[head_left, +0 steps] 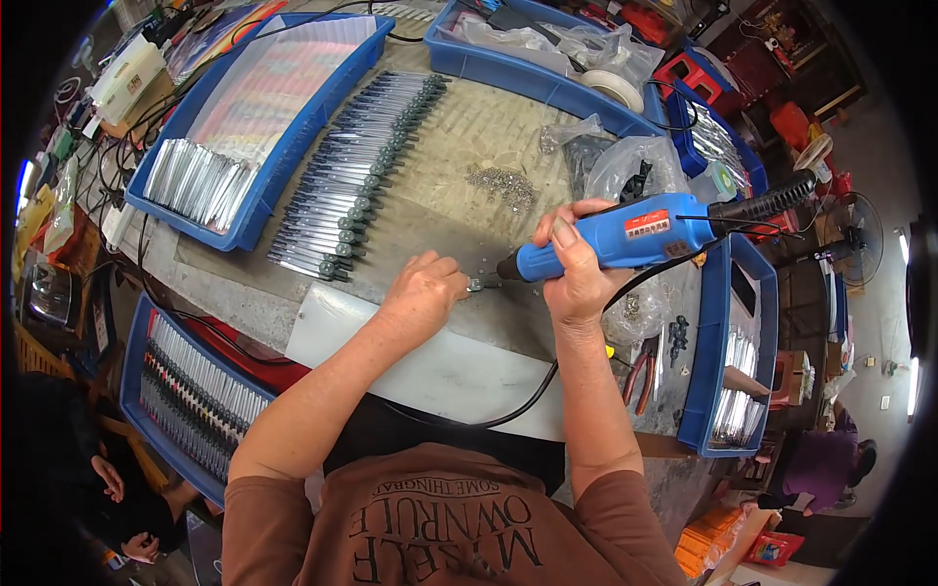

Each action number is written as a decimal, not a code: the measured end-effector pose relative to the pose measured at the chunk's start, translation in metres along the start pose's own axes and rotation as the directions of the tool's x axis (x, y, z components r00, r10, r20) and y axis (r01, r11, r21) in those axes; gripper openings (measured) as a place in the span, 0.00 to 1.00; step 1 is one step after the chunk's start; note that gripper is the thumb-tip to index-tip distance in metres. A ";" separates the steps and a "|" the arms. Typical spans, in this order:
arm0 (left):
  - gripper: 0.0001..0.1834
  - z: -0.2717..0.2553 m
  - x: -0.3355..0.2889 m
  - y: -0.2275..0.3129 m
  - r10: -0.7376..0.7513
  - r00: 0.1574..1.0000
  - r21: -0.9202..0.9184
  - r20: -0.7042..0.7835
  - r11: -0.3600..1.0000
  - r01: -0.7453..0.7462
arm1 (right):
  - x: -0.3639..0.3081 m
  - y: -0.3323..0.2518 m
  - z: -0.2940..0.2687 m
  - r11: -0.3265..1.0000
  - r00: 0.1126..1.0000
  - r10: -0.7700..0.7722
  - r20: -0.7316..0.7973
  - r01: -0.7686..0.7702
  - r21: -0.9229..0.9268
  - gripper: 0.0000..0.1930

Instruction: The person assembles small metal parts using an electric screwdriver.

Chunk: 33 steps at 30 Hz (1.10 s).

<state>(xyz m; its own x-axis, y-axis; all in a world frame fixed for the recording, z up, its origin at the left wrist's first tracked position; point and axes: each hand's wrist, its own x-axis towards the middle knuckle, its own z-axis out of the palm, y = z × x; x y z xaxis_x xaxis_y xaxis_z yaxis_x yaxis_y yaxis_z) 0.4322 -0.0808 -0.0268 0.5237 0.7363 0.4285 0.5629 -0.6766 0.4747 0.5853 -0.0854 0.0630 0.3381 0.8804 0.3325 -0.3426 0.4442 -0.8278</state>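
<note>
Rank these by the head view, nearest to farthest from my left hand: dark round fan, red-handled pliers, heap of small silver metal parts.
1. Heap of small silver metal parts: ahead-right of your left hand.
2. Red-handled pliers: right, nearer your body.
3. Dark round fan: far right, near the picture's rim.

I see a lane between pen row [352,176] and parts heap [500,186]. Blue power tool [611,237] blocks right, blue tray [528,86] far.
</note>
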 end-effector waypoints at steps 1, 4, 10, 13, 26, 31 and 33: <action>0.07 0.000 0.001 0.000 0.001 1.000 0.000 0.001 1.000 -0.001 | 0.000 -0.001 0.000 1.000 1.000 0.001 0.009 -0.001 -0.005 0.16; 0.07 -0.001 0.001 0.002 -0.028 0.999 -0.016 -0.016 0.999 0.028 | -0.002 -0.003 -0.001 1.000 1.000 0.007 0.011 -0.007 -0.008 0.16; 0.07 -0.001 0.001 0.001 0.005 0.993 -0.048 -0.115 0.999 -0.011 | -0.003 -0.007 0.000 1.000 1.000 -0.007 -0.018 0.006 -0.026 0.14; 0.08 -0.002 0.000 0.000 -0.080 0.985 -0.092 -0.156 0.994 0.067 | -0.004 -0.008 -0.003 1.000 1.000 -0.007 -0.024 0.007 -0.011 0.14; 0.07 -0.003 0.003 0.006 0.008 0.998 0.025 -0.064 1.000 -0.006 | -0.003 -0.005 -0.012 1.000 0.999 -0.027 -0.026 0.027 -0.005 0.14; 0.07 -0.003 0.006 0.007 -0.010 0.999 0.032 -0.042 0.999 0.011 | -0.003 -0.005 -0.013 0.999 0.999 -0.035 -0.018 0.035 -0.002 0.14; 0.07 -0.004 0.008 0.006 -0.019 1.000 0.044 -0.022 0.999 0.020 | -0.003 -0.005 -0.013 0.999 0.999 -0.043 -0.011 0.043 0.005 0.14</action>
<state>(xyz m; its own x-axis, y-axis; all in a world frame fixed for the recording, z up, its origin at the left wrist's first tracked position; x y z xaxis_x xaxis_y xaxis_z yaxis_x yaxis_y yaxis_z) 0.4377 -0.0790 -0.0174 0.4990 0.7490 0.4359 0.6007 -0.6615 0.4490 0.5976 -0.0924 0.0596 0.3621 0.8586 0.3628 -0.3322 0.4825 -0.8104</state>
